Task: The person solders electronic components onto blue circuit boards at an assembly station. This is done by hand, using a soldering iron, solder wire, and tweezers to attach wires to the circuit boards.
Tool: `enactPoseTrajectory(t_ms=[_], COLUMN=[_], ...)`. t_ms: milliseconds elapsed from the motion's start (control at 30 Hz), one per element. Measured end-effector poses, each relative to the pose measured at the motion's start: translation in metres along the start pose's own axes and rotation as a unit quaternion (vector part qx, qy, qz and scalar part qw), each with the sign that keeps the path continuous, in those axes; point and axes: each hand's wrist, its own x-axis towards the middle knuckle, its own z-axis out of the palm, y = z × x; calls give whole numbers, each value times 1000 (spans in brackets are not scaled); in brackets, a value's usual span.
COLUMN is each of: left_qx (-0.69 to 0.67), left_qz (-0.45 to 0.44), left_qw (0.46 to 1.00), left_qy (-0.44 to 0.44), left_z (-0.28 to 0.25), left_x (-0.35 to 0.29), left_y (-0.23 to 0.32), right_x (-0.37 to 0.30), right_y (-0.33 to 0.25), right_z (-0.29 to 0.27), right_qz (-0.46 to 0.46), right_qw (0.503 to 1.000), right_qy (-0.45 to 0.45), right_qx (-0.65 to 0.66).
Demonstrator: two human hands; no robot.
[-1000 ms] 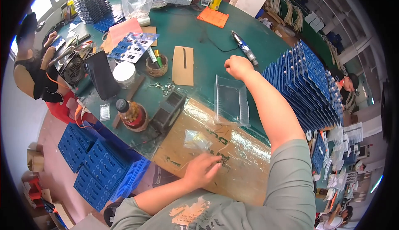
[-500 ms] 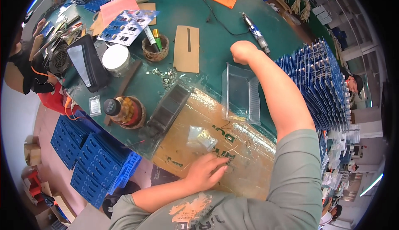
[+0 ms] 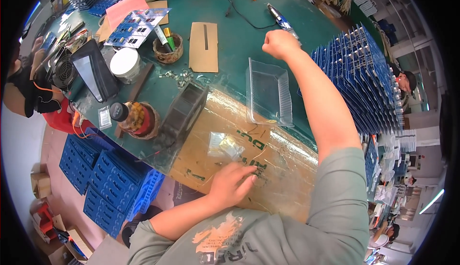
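My left hand (image 3: pixel 231 184) rests low over a brown sheet (image 3: pixel 282 176) with green print, its fingers stretched forward and the thumb apart. Just beyond its fingertips lies a small clear plastic bag (image 3: pixel 225 145), contents not clear. My right arm reaches far forward, and my right hand (image 3: pixel 281 44) is closed in a fist; whatever it may hold is hidden. It hovers past the far end of a clear plastic tray (image 3: pixel 270 92). Right behind the fist lies a pen-shaped power tool (image 3: pixel 282 20), dark and silver, partly covered by it.
Blue circuit boards (image 3: pixel 354 78) stand stacked at the right. A black bin (image 3: pixel 184 109), a capped bottle (image 3: pixel 136 116), a white tub (image 3: pixel 125 65), a woven pen basket (image 3: pixel 168 52) and slotted cardboard (image 3: pixel 203 47) occupy the left and middle. Small metal parts (image 3: pixel 179 77) lie scattered.
The whole view has shifted, so the table things sit higher and further left in the picture. Both hands keep nearly the same shape and place relative to the table.
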Motion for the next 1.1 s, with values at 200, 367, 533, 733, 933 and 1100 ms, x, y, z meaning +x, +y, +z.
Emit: enactPoseTrajectory(t_ms=[200,367,533,733,933,1100], left_qx=[5,21,39,56,128,92], left_qz=[2,8,9,80,127,187], left_qw=[1000,1000,999,993,983,973], left_qy=[18,8,23,64,34,104], left_z=[2,5,7,16,15,-33], left_x=[-5,-5,-5,-7,-18,-34], left_y=[-1,1,7,-5,-3,14], right_x=[-106,-165,-206,-249,-262,-256], right_y=[-16,-13,-11,-14,-10,-36], right_z=[-16,23,31,28,71,79], right_qz=[-75,-112,-85,-66,-87,-149], right_qw=[978,987,967,956,964,926], right_qy=[150,-14,102,123,163,258], right_qx=[123,113,218,257,193,230])
